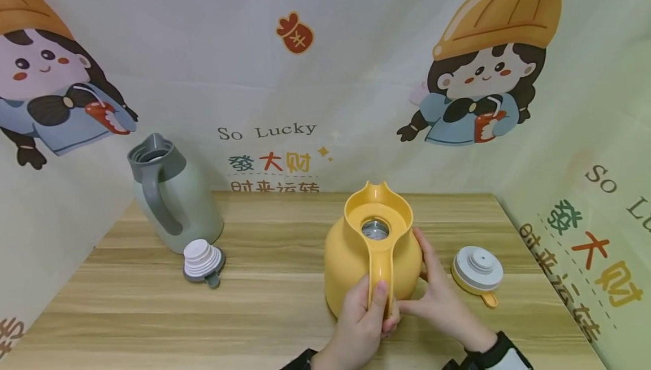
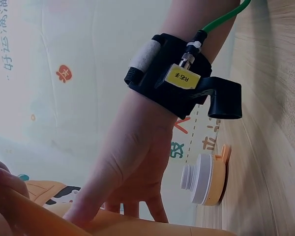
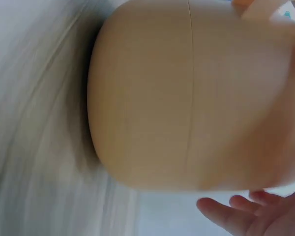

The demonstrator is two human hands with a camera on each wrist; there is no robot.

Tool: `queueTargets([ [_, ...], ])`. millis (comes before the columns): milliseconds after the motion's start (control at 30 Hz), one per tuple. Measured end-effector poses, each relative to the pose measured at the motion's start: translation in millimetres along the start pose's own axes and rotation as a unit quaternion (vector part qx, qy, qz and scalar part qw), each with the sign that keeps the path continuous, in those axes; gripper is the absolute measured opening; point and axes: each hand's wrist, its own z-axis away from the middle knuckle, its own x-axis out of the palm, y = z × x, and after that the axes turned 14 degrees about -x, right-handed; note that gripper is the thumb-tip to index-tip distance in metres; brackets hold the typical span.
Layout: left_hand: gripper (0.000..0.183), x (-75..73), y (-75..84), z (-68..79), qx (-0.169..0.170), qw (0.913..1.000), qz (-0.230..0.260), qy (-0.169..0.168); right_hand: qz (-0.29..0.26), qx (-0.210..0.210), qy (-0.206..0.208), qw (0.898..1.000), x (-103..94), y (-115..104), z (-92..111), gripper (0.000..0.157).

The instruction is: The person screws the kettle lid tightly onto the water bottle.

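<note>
A yellow vacuum jug (image 1: 335,262) stands on the table without its lid, its round mouth facing up and its handle (image 1: 381,265) toward me. My left hand (image 1: 358,316) grips that handle, thumb along its near side. My right hand (image 1: 442,302) lies against the jug's right side with its fingers extended. The left wrist view has the right hand (image 2: 137,162) with fingers spread on the jug. Filling much of the right wrist view is the jug's body (image 3: 187,98), with right-hand fingers (image 3: 226,216) at the lower right.
Right of the jug lies its white and yellow stopper lid (image 1: 478,268). A grey-green jug (image 1: 178,200) stands at the back left, also lidless, with a white and grey stopper (image 1: 203,260) before it. A printed cloth backdrop (image 1: 356,104) rises behind the wooden table (image 1: 269,296).
</note>
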Motion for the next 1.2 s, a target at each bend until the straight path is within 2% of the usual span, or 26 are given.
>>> queueTargets([
  [167, 0.024, 0.1, 0.5, -0.8, 0.018, 0.9996, -0.018, 0.006, 0.045, -0.020, -0.020, 0.999, -19.5, 0.0, -1.2, 0.116],
  [333, 0.025, 0.4, 3.3, -1.0, 0.022, 0.9991, -0.033, 0.014, 0.110, 0.014, -0.033, 0.993, -50.2, 5.6, -7.4, 0.096],
  [433, 0.025, 0.3, 5.1, -0.9, 0.024, 0.9989, -0.036, 0.016, 0.176, 0.033, -0.044, 0.983, -67.5, 15.2, -12.4, 0.091],
  [633, 0.026, -0.6, 6.0, -1.2, 0.028, 0.9986, -0.041, 0.019, 0.279, 0.089, -0.099, 0.951, -89.2, 42.2, -12.2, 0.097],
  [767, 0.026, -0.6, 6.5, -1.1, 0.029, 0.9984, -0.043, 0.021, 0.299, 0.121, -0.139, 0.936, -92.9, 59.1, -7.0, 0.097],
  [867, 0.026, 0.4, 9.2, -1.1, 0.033, 0.9984, -0.040, 0.022, 0.297, 0.138, -0.168, 0.930, -92.7, 68.5, -2.2, 0.097],
  [1033, 0.026, 1.8, 11.4, -1.8, 0.038, 0.9986, -0.033, 0.020, 0.288, 0.155, -0.196, 0.924, -93.5, 77.3, 3.1, 0.096],
  [1200, 0.026, 1.2, 4.9, -2.0, 0.035, 0.9985, -0.036, 0.023, 0.292, 0.161, -0.209, 0.920, -95.2, 78.8, 4.6, 0.084],
])
